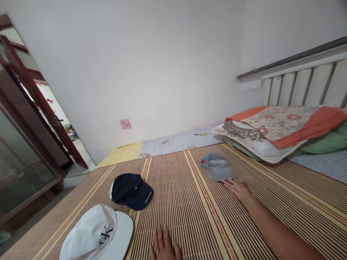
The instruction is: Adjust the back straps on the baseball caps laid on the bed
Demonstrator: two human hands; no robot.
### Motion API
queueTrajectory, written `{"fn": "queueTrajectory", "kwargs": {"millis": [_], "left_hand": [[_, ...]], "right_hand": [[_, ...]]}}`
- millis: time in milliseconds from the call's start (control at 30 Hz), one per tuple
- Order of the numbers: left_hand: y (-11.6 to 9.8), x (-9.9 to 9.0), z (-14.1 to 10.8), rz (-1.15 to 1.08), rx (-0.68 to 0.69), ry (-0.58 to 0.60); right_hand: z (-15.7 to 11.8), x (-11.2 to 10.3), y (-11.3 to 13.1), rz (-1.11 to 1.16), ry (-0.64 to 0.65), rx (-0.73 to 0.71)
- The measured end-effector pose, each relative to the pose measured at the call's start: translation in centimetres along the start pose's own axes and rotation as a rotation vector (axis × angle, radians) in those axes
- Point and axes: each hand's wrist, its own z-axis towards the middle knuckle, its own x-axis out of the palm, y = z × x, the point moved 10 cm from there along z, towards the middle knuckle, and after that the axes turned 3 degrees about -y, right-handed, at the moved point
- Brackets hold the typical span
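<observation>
A grey cap (216,167) with pale lettering lies on the striped mat, its brim toward me. My right hand (238,188) is at the brim's near edge, thumb on top and fingers along the rim, closed on it. At the bottom middle, my left hand (164,246) rests palm down on the mat, fingers apart and holding nothing; its lower part is cut off by the frame. Left of that hand sits a white cap (90,231) with black letters, its brim pointing right. Just behind it is a dark navy cap (131,191) with small white text on the brim.
The striped mat (176,195) covers the bed, with a checked and yellow sheet (169,144) showing behind. Stacked pillows (282,126) lie at the right near a white radiator (303,85). A pink wall plate (125,124) is on the wall; a doorway stands at the left.
</observation>
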Motion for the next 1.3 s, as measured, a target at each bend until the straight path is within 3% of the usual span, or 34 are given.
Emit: {"fn": "queueTrajectory", "kwargs": {"millis": [300,700,1300], "left_hand": [[0.0,-0.3,-0.1,-0.015,0.006,-0.018],[-0.1,-0.4,-0.2,-0.041,0.011,-0.021],[-0.1,-0.3,-0.2,-0.069,0.013,0.023]], "right_hand": [[-0.1,0.2,-0.6,-0.021,-0.075,0.058],[-2.0,-0.9,0.1,0.024,-0.125,-0.152],[-2.5,-0.6,0.3,0.001,-0.117,-0.166]]}}
